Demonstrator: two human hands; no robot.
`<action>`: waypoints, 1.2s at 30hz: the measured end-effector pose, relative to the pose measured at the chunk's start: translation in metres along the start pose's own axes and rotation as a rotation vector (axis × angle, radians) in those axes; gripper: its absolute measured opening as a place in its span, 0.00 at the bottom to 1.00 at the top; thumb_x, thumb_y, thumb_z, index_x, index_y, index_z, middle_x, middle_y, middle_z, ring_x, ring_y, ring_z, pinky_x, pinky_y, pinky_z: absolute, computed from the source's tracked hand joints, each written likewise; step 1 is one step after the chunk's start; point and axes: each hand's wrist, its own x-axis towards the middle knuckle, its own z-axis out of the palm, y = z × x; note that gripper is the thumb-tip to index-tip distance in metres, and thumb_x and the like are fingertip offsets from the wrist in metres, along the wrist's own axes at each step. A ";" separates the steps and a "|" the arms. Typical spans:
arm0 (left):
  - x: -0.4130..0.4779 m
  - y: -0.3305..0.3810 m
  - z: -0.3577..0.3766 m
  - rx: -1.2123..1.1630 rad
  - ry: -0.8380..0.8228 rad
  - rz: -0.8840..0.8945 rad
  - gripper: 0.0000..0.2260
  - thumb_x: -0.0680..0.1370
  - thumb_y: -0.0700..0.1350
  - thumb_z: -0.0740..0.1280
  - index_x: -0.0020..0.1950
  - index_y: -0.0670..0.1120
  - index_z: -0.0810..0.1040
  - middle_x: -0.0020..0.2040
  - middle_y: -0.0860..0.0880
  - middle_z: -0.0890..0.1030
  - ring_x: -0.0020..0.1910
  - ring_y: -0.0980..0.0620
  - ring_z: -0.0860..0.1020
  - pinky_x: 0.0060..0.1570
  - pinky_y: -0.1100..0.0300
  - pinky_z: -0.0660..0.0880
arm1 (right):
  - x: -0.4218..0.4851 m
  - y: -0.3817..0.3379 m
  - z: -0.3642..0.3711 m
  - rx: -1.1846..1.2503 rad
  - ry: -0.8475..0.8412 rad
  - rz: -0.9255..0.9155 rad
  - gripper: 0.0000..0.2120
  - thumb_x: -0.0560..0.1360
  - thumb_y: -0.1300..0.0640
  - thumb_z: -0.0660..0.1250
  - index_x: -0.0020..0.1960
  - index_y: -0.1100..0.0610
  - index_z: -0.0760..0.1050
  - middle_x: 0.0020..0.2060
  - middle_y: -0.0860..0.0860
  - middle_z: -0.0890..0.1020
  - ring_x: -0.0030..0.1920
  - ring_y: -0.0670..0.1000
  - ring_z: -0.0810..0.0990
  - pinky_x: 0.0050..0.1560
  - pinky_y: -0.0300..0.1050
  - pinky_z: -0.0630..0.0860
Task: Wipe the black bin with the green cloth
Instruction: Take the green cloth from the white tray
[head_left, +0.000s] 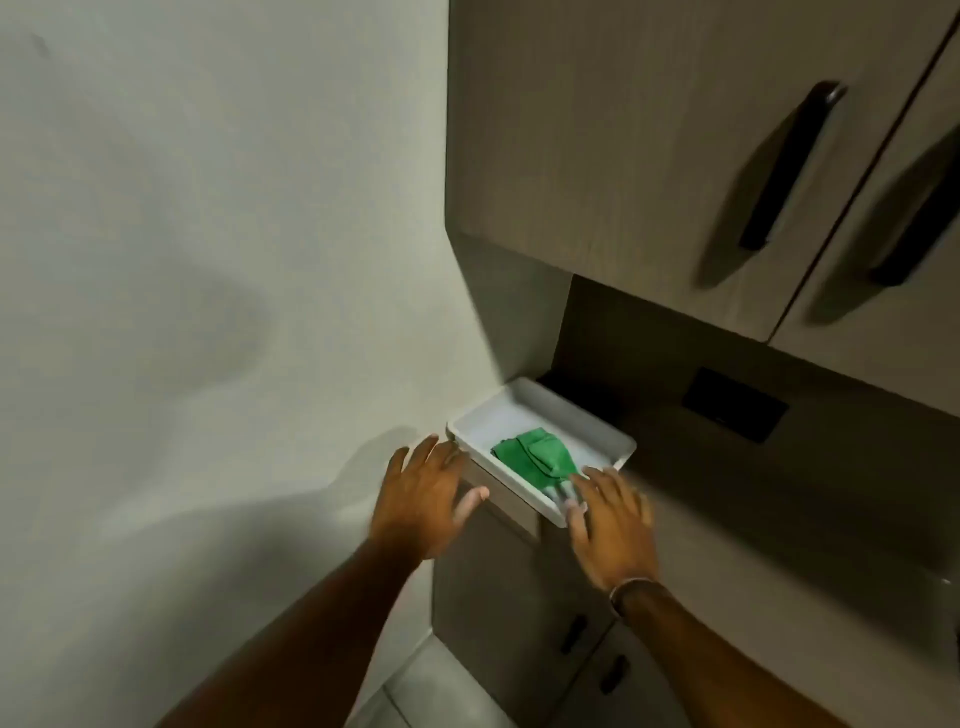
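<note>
The right hand's fingers (582, 512) were spread open over the white tray's (597, 415) near edge, just short of the folded green cloth (535, 454) inside; the left hand (426, 493) hovered open beside it. A clumsy grab might tip the overhanging tray off the desk (779, 499). No black bin showed.

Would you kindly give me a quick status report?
Both hands open, empty: left, right reaching toward the tray. Green cloth lies folded in tray. Black bin not in view.

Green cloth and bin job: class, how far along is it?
Done: nothing yet. The green cloth lies folded in the white tray. In hand: both open hands, left and right, reach toward the tray. Left: picking up the cloth and wiping; no black bin is visible.
</note>
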 end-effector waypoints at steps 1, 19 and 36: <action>0.015 0.006 0.012 -0.010 -0.023 0.006 0.30 0.83 0.68 0.55 0.76 0.51 0.75 0.76 0.48 0.78 0.78 0.44 0.72 0.77 0.39 0.68 | 0.017 0.007 0.004 0.041 0.020 0.050 0.20 0.85 0.44 0.57 0.74 0.45 0.74 0.77 0.48 0.75 0.81 0.53 0.65 0.81 0.61 0.57; 0.202 0.078 0.116 0.115 -0.533 -0.205 0.33 0.82 0.62 0.70 0.80 0.46 0.67 0.78 0.42 0.70 0.79 0.38 0.66 0.76 0.32 0.62 | 0.192 0.027 0.066 -0.158 -0.449 0.259 0.21 0.79 0.40 0.66 0.65 0.52 0.76 0.60 0.54 0.83 0.68 0.61 0.74 0.73 0.65 0.62; 0.167 0.052 0.024 -0.937 -0.060 -0.009 0.22 0.67 0.40 0.88 0.58 0.39 0.87 0.60 0.41 0.86 0.62 0.41 0.85 0.68 0.37 0.78 | 0.154 0.040 -0.058 0.859 -0.323 -0.043 0.15 0.73 0.66 0.79 0.59 0.63 0.83 0.55 0.63 0.87 0.51 0.55 0.86 0.59 0.58 0.83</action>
